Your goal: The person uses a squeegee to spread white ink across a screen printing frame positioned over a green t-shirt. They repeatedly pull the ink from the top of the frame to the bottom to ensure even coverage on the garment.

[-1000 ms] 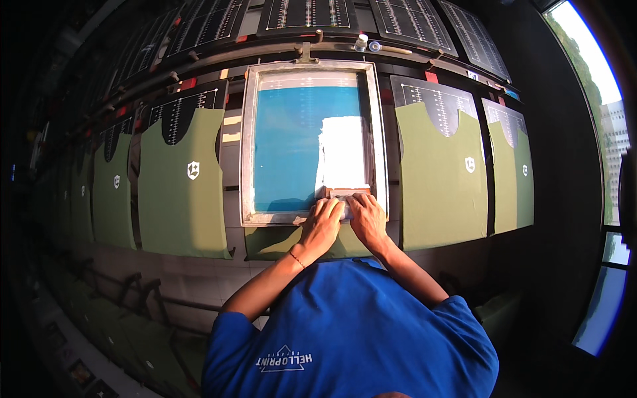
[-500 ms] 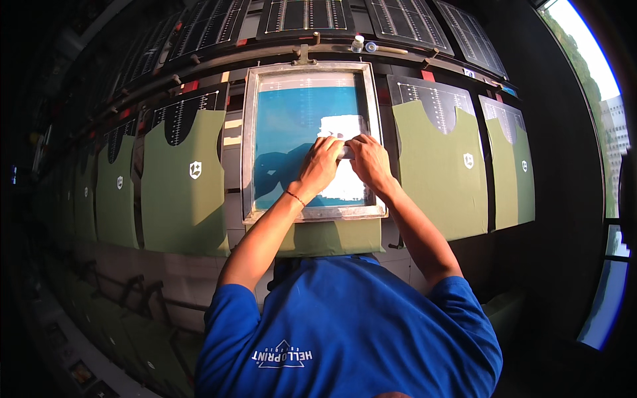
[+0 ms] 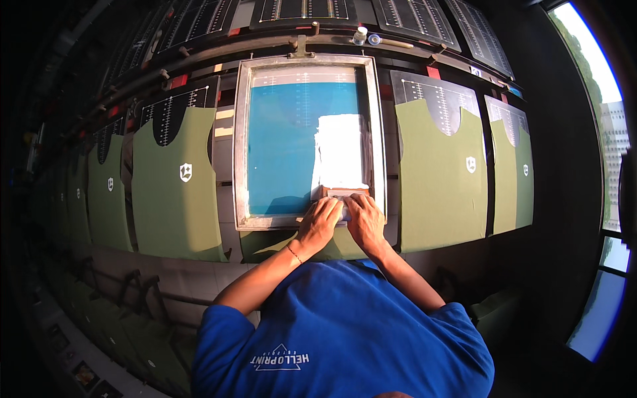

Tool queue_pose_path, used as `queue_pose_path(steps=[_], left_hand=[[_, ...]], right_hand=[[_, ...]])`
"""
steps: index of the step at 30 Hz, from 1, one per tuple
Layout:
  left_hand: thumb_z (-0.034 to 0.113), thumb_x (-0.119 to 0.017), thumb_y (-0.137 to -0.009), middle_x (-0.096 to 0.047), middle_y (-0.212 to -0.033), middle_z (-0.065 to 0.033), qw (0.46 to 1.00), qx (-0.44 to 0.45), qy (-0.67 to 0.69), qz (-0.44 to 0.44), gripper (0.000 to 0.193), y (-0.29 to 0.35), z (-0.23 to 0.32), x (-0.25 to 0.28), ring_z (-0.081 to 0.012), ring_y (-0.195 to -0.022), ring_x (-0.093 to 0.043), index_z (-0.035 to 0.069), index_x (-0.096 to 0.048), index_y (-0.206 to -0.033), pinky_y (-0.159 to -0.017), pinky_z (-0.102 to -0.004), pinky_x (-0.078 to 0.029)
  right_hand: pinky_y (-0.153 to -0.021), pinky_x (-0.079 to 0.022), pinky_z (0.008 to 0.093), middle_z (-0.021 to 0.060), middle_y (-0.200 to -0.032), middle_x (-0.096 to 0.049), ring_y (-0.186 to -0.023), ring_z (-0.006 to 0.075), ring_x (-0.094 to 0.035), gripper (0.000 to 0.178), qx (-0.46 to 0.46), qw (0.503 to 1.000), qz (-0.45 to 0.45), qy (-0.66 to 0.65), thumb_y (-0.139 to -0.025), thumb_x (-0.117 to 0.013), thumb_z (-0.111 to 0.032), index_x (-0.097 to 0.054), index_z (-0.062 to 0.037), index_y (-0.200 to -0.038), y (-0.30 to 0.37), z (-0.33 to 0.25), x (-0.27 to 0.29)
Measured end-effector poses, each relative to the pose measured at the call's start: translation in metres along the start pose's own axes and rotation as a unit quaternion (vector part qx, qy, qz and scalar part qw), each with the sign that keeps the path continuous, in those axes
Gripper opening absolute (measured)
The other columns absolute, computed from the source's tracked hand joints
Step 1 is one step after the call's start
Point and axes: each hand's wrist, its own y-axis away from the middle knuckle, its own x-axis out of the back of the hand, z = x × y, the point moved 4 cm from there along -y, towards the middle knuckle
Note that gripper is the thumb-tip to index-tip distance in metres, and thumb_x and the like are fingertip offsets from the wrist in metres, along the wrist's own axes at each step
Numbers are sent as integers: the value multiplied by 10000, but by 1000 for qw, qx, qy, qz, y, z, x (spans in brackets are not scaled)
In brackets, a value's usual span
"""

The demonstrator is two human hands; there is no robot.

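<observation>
My left hand (image 3: 319, 223) and my right hand (image 3: 365, 220) are closed side by side on a squeegee (image 3: 348, 192). Only part of the squeegee shows between and above my fingers. It stands at the near end of a metal-framed printing screen (image 3: 242, 146), over the right part of the blue mesh (image 3: 282, 146). White ink (image 3: 342, 151) covers a tall patch of mesh just beyond the squeegee. Under the frame's near edge, an olive green fabric piece (image 3: 265, 245) sticks out toward me.
Olive shirt panels with a white shield print lie on boards on both sides, one at left (image 3: 176, 212) and one at right (image 3: 441, 179). A rail (image 3: 239, 53) runs behind the screen, with a small white bottle (image 3: 359, 36) and a tape roll (image 3: 375, 40) nearby.
Both hands have drawn the squeegee toward me, from the middle of the screen to its near end. The white patch beyond it is now fully in sight.
</observation>
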Motion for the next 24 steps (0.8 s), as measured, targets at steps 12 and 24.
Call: queue_pose_path(steps=[12,24], left_hand=[[-115,-587,-786,-632,-1111,-175,997,22,67,32,310,-158,-65,30,-388,-1068,-574,-19,-607,-1080,-929,-450,-483],[-13,-594,-840,-625,-1145,-158,999,12,33,3,333,17,22,23,-331,-1103,-591,-43,-608,-1171,-977,-410,-485]], right_hand=[[-790,-563,414,98,-957,-704,-984,302,-669,168,10,996,-54,73,-807,-611,-58,-729,-77,-925,-172,51,17],[-912,-515,385,128,-1098,-651,-1046,303,-596,324,39,998,-45,-11,-791,-597,-27,-662,8,-1107,20,-19,15]])
